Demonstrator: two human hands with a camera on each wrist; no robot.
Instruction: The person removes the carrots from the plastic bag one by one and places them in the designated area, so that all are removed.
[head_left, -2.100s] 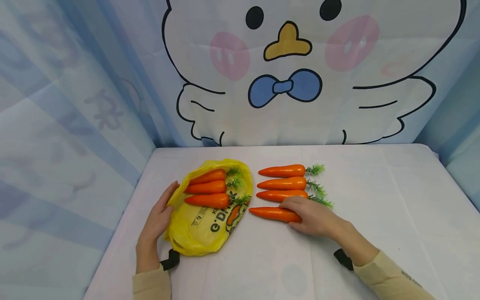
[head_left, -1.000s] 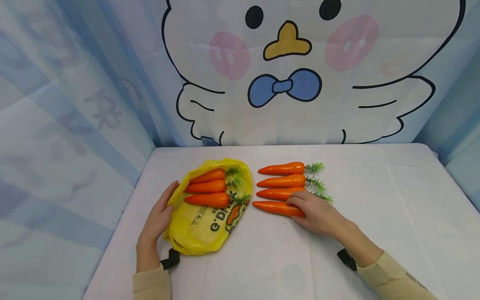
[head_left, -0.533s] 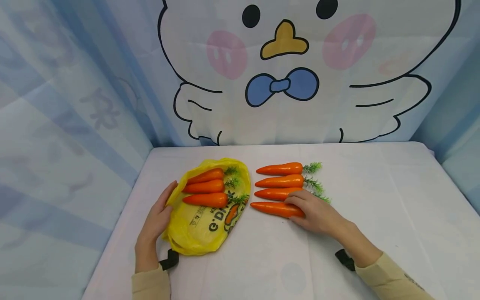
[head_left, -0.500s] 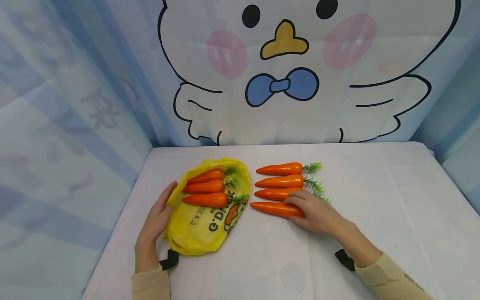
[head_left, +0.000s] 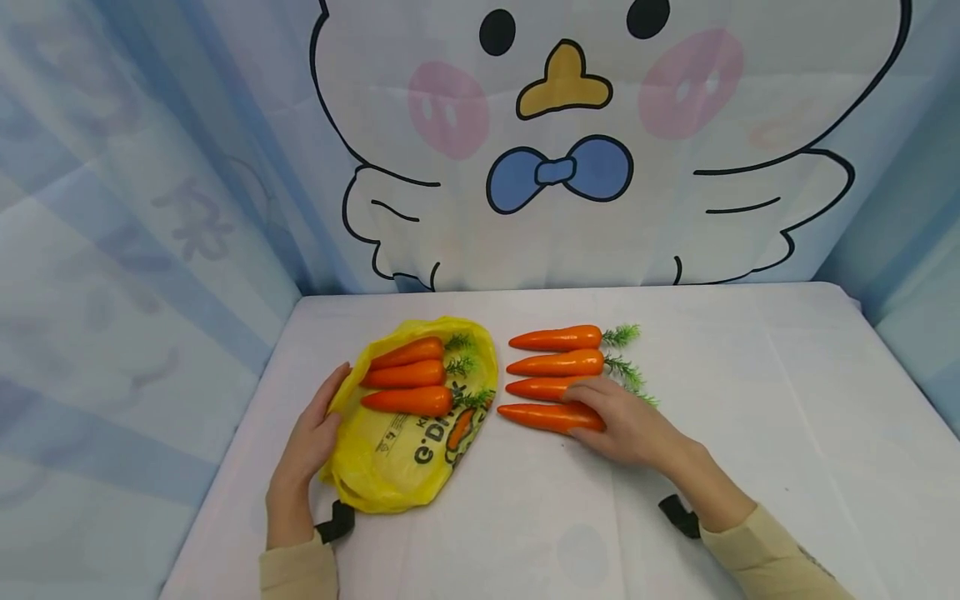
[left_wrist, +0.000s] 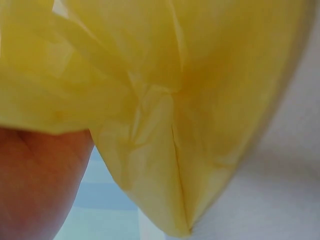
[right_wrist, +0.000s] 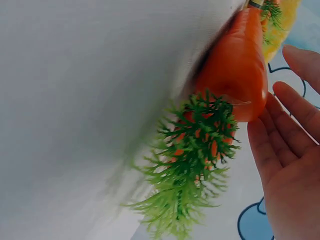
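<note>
Fingers [head_left: 328, 389] of the left hand [head_left: 309, 437] touch the left rim of the yellow plastic bag [head_left: 372, 481], grip unclear; three toy carrots [head_left: 408, 374] lie inside. Right of the bag, the right hand [head_left: 628, 425] loosely spans the front carrot [head_left: 543, 417] of four; light nudges should straighten it.

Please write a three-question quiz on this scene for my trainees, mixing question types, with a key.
1. How many carrots are in the row beside the yellow bag?

2. True or false: the left hand is at the bag's edge.

3. Relative to the cartoon backdrop, which end of the row is the right hand at?
A: the nearest end
B: the farthest end

Key: 1. Four; 2. True; 3. B
</note>
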